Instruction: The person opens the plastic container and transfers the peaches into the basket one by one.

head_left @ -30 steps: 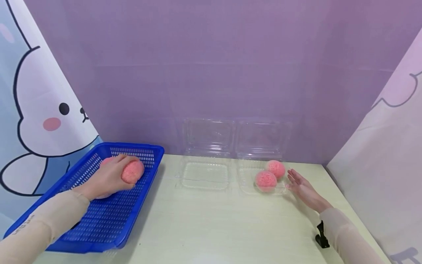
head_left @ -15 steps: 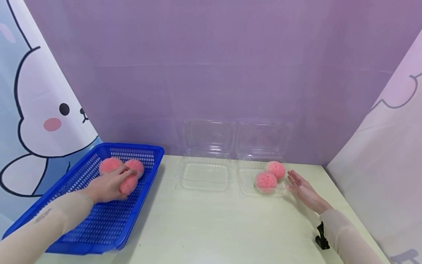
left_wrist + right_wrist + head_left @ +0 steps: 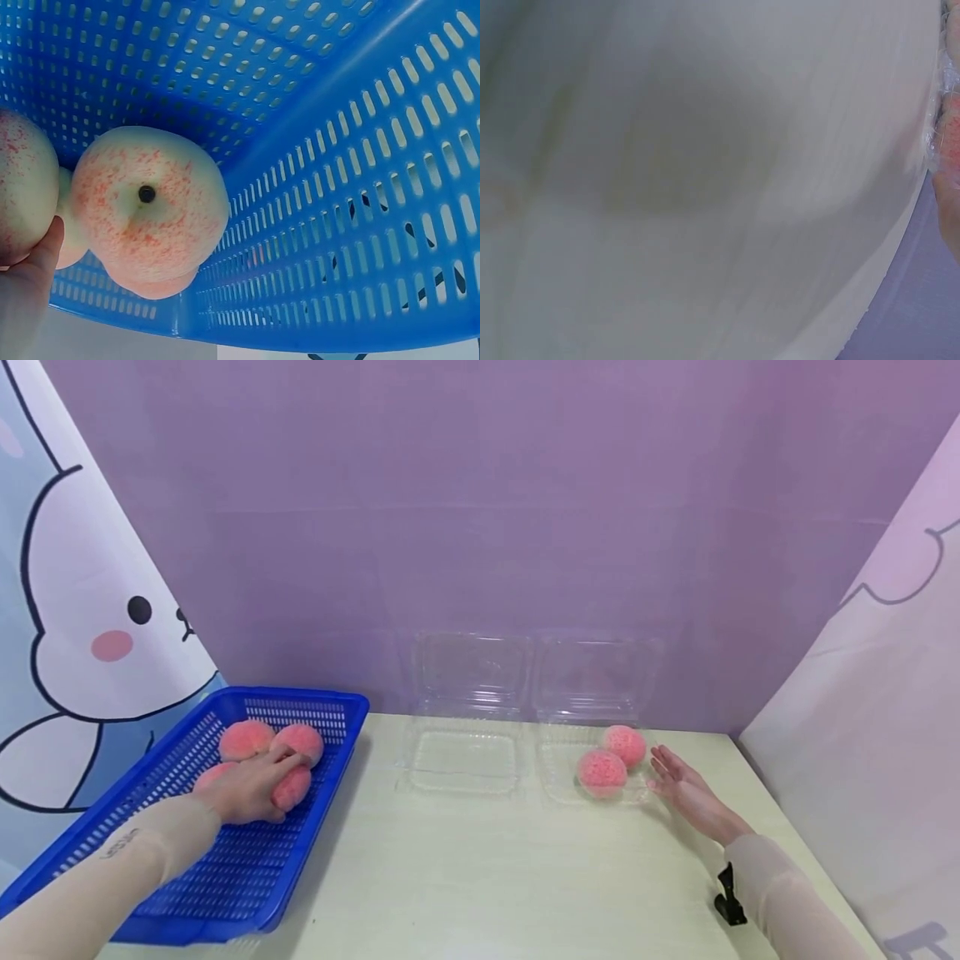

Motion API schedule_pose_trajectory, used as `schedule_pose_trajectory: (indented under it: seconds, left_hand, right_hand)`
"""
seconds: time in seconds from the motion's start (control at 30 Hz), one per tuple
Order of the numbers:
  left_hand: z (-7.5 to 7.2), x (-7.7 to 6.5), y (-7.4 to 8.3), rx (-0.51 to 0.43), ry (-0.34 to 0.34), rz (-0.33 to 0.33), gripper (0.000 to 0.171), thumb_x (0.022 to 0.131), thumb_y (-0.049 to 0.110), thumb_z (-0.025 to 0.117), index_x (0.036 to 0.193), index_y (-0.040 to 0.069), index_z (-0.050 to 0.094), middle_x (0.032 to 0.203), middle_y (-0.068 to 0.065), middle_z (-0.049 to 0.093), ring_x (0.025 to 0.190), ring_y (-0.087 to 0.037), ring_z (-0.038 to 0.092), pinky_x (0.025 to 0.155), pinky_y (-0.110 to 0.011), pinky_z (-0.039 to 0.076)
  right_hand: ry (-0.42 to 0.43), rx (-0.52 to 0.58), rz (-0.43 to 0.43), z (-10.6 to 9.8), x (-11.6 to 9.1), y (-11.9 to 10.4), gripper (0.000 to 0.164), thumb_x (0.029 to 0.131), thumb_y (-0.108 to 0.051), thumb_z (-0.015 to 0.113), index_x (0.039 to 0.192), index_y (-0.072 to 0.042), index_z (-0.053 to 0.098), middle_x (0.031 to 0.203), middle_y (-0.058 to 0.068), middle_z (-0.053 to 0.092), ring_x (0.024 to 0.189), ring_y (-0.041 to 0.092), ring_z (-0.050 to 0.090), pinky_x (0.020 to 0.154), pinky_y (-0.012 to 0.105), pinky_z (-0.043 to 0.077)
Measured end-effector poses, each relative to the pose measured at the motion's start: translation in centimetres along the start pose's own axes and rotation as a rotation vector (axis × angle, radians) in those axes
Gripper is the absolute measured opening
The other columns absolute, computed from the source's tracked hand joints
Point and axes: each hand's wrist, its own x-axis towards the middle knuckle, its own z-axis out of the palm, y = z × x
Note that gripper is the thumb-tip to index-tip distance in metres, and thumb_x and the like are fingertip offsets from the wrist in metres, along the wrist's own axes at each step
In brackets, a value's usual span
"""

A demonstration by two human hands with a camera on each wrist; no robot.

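Inside the blue basket (image 3: 281, 893), my left hand (image 3: 251, 785) has its fingers curled over a pink peach (image 3: 291, 788) at the near right of a cluster. In the left wrist view the thumb lies against that peach (image 3: 26, 187), and another peach (image 3: 150, 210) shows its dark stem hole. Two more peaches, one at the back left (image 3: 246, 740) and one at the back right (image 3: 300, 743), sit behind the hand; a further one (image 3: 213, 775) is partly covered by it. My right hand (image 3: 690, 793) has straight fingers at the right edge of a clear clamshell box (image 3: 555, 777) holding two peaches (image 3: 602, 773).
A second clear clamshell box (image 3: 465, 760) stands with its lid up, left of the first. Both lids lean near the purple backdrop (image 3: 480, 527). Pale tabletop (image 3: 465, 877) lies in front, and printed side panels (image 3: 885, 735) flank the table.
My left hand has moved from the back right peach towards me, onto the near right peach, uncovering the peaches behind. The right hand keeps its place.
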Motion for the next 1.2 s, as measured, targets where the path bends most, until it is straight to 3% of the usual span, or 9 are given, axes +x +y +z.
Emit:
schedule_pose_trajectory:
  seconds: [0.23,0.9,1.2]
  left_hand:
    - [0.04,-0.09,-0.08,-0.005,-0.028,-0.051,0.084,0.067,0.022,0.079,0.138,0.008,0.037,0.135,-0.019,0.033,0.114,-0.044,0.044,0.088,-0.068,0.035]
    - [0.47,-0.28,0.12,-0.071,-0.092,-0.110,0.090,0.070,0.034,0.075,0.143,0.012,0.028,0.145,-0.023,0.022,0.120,-0.049,0.039,0.087,-0.070,0.033]
    - [0.93,-0.39,-0.05,-0.075,-0.051,-0.088,0.089,0.070,0.032,0.075,0.142,0.010,0.028,0.144,-0.023,0.022,0.123,-0.050,0.035,0.089,-0.070,0.031]
  right_hand:
    - [0.001,-0.005,-0.013,-0.07,0.03,0.09,0.079,0.094,-0.004,0.043,0.141,0.001,-0.019,0.150,0.020,-0.016,0.136,0.041,-0.011,0.107,0.057,0.002]
    - [0.003,-0.010,-0.012,-0.08,0.13,0.10,0.079,0.093,-0.003,0.044,0.141,0.002,-0.018,0.150,0.020,-0.016,0.136,0.041,-0.011,0.108,0.057,0.003]
    - [0.011,-0.006,-0.004,-0.10,0.09,0.03,0.079,0.094,-0.004,0.044,0.141,0.001,-0.019,0.150,0.021,-0.015,0.136,0.042,-0.010,0.108,0.057,0.003]
